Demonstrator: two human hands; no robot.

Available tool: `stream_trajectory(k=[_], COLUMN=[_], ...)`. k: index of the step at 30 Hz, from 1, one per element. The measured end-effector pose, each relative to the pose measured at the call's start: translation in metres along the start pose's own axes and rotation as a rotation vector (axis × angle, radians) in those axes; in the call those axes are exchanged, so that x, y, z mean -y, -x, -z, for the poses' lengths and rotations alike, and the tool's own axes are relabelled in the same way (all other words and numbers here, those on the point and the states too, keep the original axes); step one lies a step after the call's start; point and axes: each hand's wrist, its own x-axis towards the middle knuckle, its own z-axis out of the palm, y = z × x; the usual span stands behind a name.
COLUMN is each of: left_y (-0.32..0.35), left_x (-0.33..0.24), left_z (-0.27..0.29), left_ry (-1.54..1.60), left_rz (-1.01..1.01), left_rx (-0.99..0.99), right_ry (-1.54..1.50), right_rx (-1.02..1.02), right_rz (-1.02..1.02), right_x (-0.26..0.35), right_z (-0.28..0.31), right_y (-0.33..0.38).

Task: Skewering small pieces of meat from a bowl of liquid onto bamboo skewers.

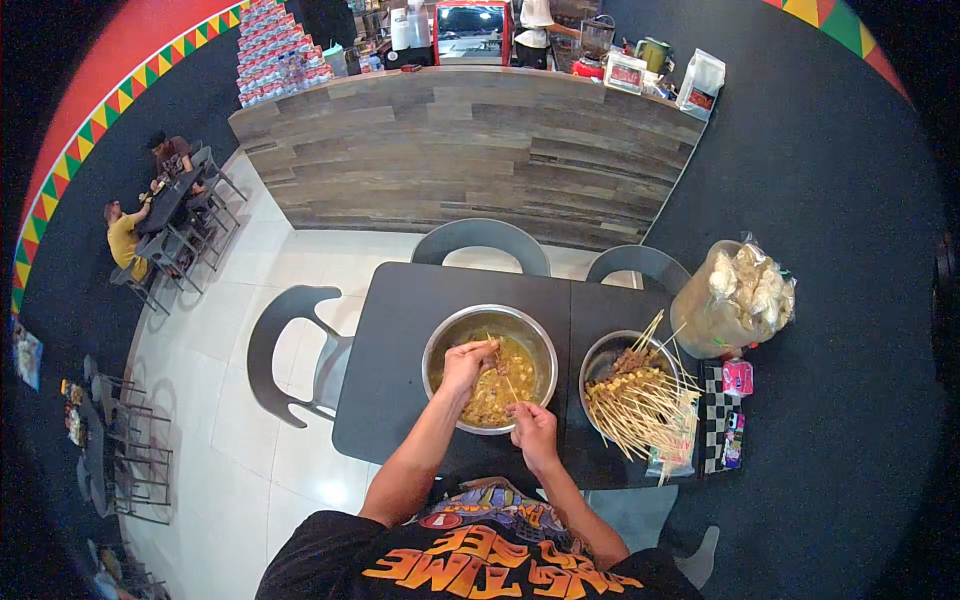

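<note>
The left hand (467,362) is over the large round steel bowl of yellow marinated meat pieces (490,370) on the dark counter (400,350). Its fingers are closed on a piece at the end of a thin bamboo skewer (505,375). The right hand (533,424) pinches the skewer's lower end. In the smaller steel bowl (598,362) beside it many filled skewers (640,395) are already piled — I judge a good part is done, but much meat remains in the large bowl.
</note>
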Motion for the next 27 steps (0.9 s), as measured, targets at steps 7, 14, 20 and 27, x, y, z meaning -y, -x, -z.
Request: stream_trajectory(k=[7,14,20,27], left_y=[0.002,-0.004,-0.006,-0.008], left_x=[0.006,0.002,0.003,0.009], left_z=[-0.005,0.004,0.006,0.003], left_ry=[0.032,0.273,0.165,0.061], left_rz=[0.028,0.058,0.018,0.021], left_rx=[0.022,0.096,0.137,0.065], right_ry=[0.017,0.026,-0.025,-0.044], right_rx=[-0.028,0.015,0.02,0.016], right_rz=[0.005,0.02,-0.006,-0.035], right_x=[0.004,0.007,0.008,0.008], right_z=[-0.002,-0.005,-0.004,-0.003], right_y=[-0.006,-0.012,-0.012,-0.012])
